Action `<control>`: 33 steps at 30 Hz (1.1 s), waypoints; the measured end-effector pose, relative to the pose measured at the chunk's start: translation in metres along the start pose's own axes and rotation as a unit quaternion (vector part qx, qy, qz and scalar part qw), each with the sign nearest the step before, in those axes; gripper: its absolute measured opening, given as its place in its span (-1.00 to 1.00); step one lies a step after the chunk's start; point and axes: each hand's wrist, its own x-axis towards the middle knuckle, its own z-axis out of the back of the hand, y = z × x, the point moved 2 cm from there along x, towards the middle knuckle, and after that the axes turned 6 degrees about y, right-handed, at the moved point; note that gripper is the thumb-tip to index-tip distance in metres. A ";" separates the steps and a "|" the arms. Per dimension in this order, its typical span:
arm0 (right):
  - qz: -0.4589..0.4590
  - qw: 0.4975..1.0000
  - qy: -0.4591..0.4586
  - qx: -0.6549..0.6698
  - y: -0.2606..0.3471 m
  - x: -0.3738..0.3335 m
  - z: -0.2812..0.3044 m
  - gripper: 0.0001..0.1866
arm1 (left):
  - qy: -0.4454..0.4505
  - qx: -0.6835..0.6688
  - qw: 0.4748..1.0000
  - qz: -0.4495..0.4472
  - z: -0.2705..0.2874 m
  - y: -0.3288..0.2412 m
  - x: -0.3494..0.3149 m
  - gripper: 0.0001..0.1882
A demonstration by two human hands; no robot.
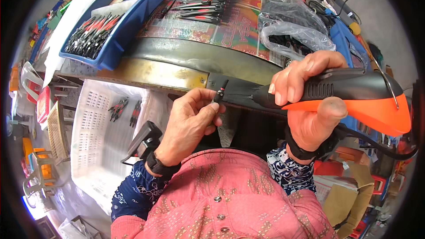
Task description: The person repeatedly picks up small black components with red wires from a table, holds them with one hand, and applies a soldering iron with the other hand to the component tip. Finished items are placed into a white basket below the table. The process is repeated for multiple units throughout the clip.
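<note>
With left hand [188,114] pinching a small black piece [219,95] upright near the counter [159,71] edge, and right hand [304,129] wrapped round an orange-black tool [354,99], apparently to aim its nose toward the piece.

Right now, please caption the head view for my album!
Left hand pinches black part; right hand grips orange-and-black tool.
</note>
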 end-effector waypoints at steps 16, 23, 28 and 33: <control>0.006 0.997 0.057 0.049 -0.012 0.009 -0.015 -0.21 | -0.032 -0.082 0.995 0.044 -0.009 0.023 0.006 -0.88; 0.006 0.996 0.068 0.062 -0.017 0.011 -0.018 -0.21 | -0.040 -0.086 0.995 0.034 -0.012 0.026 0.006 -0.88; 0.004 0.997 0.058 0.042 -0.016 0.010 -0.020 -0.21 | -0.046 -0.088 0.994 0.045 -0.013 0.025 0.005 -0.88; 0.007 0.998 0.054 0.028 -0.014 0.010 -0.022 -0.21 | -0.049 -0.081 0.994 0.048 -0.013 0.025 0.006 -0.88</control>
